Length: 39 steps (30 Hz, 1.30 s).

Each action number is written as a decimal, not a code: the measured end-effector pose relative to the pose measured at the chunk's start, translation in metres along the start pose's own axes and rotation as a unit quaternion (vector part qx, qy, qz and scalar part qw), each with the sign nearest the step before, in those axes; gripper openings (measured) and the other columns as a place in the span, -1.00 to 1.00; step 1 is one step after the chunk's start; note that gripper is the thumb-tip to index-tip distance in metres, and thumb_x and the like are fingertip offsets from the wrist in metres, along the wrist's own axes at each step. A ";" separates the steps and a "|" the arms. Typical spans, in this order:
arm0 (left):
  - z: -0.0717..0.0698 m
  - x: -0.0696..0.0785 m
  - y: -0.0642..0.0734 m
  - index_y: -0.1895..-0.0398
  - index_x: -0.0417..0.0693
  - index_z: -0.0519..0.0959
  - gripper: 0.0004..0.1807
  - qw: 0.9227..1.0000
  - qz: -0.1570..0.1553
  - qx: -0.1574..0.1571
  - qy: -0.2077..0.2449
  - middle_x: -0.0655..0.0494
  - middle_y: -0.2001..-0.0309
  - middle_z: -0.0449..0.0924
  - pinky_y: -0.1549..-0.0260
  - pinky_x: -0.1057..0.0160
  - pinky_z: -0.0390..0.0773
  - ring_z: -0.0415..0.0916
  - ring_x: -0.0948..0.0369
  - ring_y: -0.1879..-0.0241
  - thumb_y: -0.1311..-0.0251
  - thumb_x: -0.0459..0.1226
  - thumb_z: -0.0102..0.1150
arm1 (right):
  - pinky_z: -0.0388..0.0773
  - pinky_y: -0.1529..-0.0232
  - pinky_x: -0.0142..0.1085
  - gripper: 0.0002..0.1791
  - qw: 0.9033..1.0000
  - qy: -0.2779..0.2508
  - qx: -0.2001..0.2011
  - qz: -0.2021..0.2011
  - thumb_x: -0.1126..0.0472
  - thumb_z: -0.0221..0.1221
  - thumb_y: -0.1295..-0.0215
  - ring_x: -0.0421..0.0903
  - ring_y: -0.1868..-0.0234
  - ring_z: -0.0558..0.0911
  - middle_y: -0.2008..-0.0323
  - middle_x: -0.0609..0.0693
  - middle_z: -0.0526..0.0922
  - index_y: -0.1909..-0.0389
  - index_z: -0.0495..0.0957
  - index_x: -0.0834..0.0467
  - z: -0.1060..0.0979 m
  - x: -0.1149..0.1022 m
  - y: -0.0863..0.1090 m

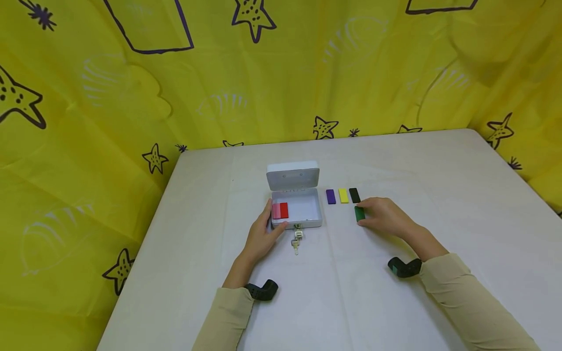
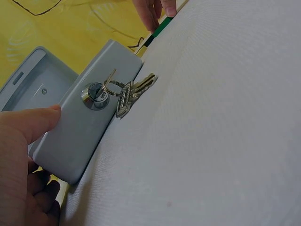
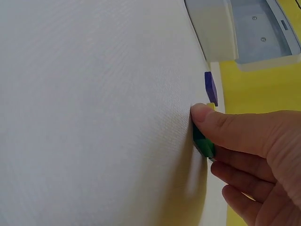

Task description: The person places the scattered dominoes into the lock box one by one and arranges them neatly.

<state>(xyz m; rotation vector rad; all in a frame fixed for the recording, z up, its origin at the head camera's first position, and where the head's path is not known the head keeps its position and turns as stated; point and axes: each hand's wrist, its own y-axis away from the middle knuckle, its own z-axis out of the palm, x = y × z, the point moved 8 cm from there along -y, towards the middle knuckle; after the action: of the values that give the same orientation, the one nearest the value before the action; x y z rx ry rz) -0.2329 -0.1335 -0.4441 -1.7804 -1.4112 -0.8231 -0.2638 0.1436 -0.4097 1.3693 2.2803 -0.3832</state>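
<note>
A small white cash box (image 1: 319,225) stands on the table with its lid (image 1: 292,179) raised. Inside, at the left, lie a pink block (image 1: 276,211) and a red block (image 1: 284,210). My left hand (image 1: 260,237) grips the box's left front corner, thumb on the front edge and fingers along the left side. From the lock (image 2: 95,96) on the front hangs a ring with keys (image 2: 134,94). To the right of the box, my right hand (image 1: 386,216) pinches a green block (image 1: 360,213) between thumb and fingers, close over the tabletop.
Between box and right hand, a purple block (image 1: 331,196), a yellow block (image 1: 343,196) and a black block (image 1: 354,195) lie in a row. The white-covered table (image 1: 210,195) reaches back to a yellow patterned curtain (image 1: 272,83).
</note>
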 end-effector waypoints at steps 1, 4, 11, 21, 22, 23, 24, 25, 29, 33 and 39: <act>0.000 0.000 0.000 -0.44 -0.07 -0.06 -0.13 1.000 0.000 0.000 0.000 0.06 -0.40 -0.01 -0.25 0.10 0.06 -0.06 0.13 -0.36 -0.17 0.01 0.10 | 0.35 -0.04 0.08 -0.50 1.000 -0.001 0.001 -0.001 0.31 0.33 0.01 0.26 -0.02 0.46 0.08 0.33 0.55 0.04 0.49 0.48 0.000 0.000 0.000; 0.000 0.000 0.000 -0.44 -0.07 -0.06 -0.14 1.000 -0.001 0.000 -0.001 0.07 -0.40 -0.01 -0.26 0.12 0.05 -0.06 0.14 -0.35 -0.17 0.00 0.10 | 0.36 -0.03 0.08 -0.51 1.000 0.003 0.004 -0.010 0.32 0.33 0.01 0.25 0.00 0.48 0.10 0.33 0.56 0.06 0.50 0.49 -0.001 -0.001 -0.001; -0.001 0.000 -0.001 -0.44 -0.07 -0.05 -0.14 1.000 0.000 0.000 -0.006 0.07 -0.40 -0.02 -0.26 0.11 0.05 -0.06 0.14 -0.36 -0.18 0.00 0.10 | 0.37 -0.03 0.06 -0.55 0.999 0.009 0.018 -0.026 0.33 0.34 0.03 0.24 0.02 0.49 0.14 0.31 0.58 0.11 0.52 0.48 -0.008 -0.009 -0.002; -0.001 0.001 -0.002 -0.44 -0.08 -0.05 -0.15 1.000 0.000 -0.002 0.003 0.06 -0.40 -0.01 -0.26 0.11 0.05 -0.06 0.13 -0.35 -0.18 -0.02 0.10 | 0.29 -0.10 0.10 -0.49 1.000 -0.012 0.008 0.007 0.31 0.35 0.01 0.28 -0.09 0.40 0.02 0.34 0.52 0.02 0.49 0.45 -0.015 -0.015 -0.004; -0.001 0.001 -0.002 -0.44 -0.07 -0.05 -0.15 1.000 -0.001 -0.003 0.003 0.07 -0.40 -0.01 -0.26 0.11 0.05 -0.06 0.13 -0.35 -0.18 -0.02 0.10 | 0.30 -0.10 0.09 -0.49 1.000 -0.013 0.009 0.006 0.31 0.35 0.02 0.28 -0.09 0.41 0.03 0.33 0.53 0.02 0.49 0.45 -0.016 -0.016 -0.005; -0.001 0.001 -0.002 -0.44 -0.07 -0.05 -0.15 1.000 -0.002 -0.003 0.004 0.08 -0.40 -0.01 -0.26 0.12 0.05 -0.06 0.14 -0.35 -0.18 -0.02 0.11 | 0.30 -0.09 0.10 -0.49 1.000 -0.013 0.011 0.004 0.31 0.35 0.01 0.28 -0.08 0.41 0.03 0.33 0.53 0.03 0.49 0.45 -0.017 -0.016 -0.006; -0.001 0.001 -0.002 -0.44 -0.07 -0.05 -0.15 1.000 -0.003 -0.003 0.004 0.08 -0.40 -0.01 -0.26 0.12 0.05 -0.06 0.14 -0.35 -0.18 -0.02 0.11 | 0.30 -0.09 0.09 -0.50 1.000 -0.015 0.012 0.004 0.31 0.34 0.01 0.27 -0.08 0.41 0.03 0.33 0.53 0.03 0.50 0.44 -0.017 -0.017 -0.007; -0.001 0.001 -0.002 -0.44 -0.07 -0.05 -0.15 1.000 -0.005 -0.004 0.004 0.09 -0.40 -0.01 -0.26 0.12 0.05 -0.06 0.15 -0.35 -0.18 -0.02 0.11 | 0.30 -0.09 0.09 -0.50 1.000 -0.016 0.013 0.002 0.31 0.34 0.01 0.27 -0.08 0.41 0.03 0.33 0.53 0.03 0.50 0.44 -0.018 -0.018 -0.009; -0.001 0.000 -0.001 -0.44 -0.07 -0.05 -0.14 1.000 -0.006 -0.002 0.009 0.08 -0.40 -0.01 -0.26 0.12 0.04 -0.07 0.14 -0.36 -0.18 -0.02 0.11 | 0.32 -0.09 0.08 -0.50 1.000 -0.016 0.018 -0.009 0.31 0.33 0.00 0.26 -0.07 0.43 0.02 0.33 0.52 0.01 0.50 0.43 -0.021 -0.024 -0.014; 0.000 -0.001 0.000 -0.44 -0.07 -0.05 -0.14 1.000 -0.007 -0.004 0.008 0.08 -0.40 -0.02 -0.26 0.11 0.05 -0.07 0.14 -0.36 -0.18 -0.01 0.11 | 0.36 -0.04 0.07 -0.49 0.999 -0.009 0.028 -0.025 0.31 0.36 0.03 0.24 -0.03 0.46 0.05 0.33 0.54 0.03 0.51 0.44 -0.023 -0.032 -0.017; 0.000 0.000 0.000 -0.44 -0.09 -0.05 -0.14 1.000 0.000 -0.001 0.002 0.06 -0.40 -0.01 -0.25 0.11 0.06 -0.06 0.13 -0.35 -0.18 -0.02 0.11 | 0.41 -0.01 0.04 -0.49 0.999 -0.013 0.034 -0.030 0.31 0.37 0.05 0.20 0.02 0.50 0.07 0.29 0.56 0.04 0.52 0.43 -0.021 -0.040 -0.022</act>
<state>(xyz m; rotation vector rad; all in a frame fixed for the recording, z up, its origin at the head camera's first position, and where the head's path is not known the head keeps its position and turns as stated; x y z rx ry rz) -0.2334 -0.1335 -0.4445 -1.7796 -1.4085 -0.8266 -0.2720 0.1122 -0.3706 1.3228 2.3108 -0.4987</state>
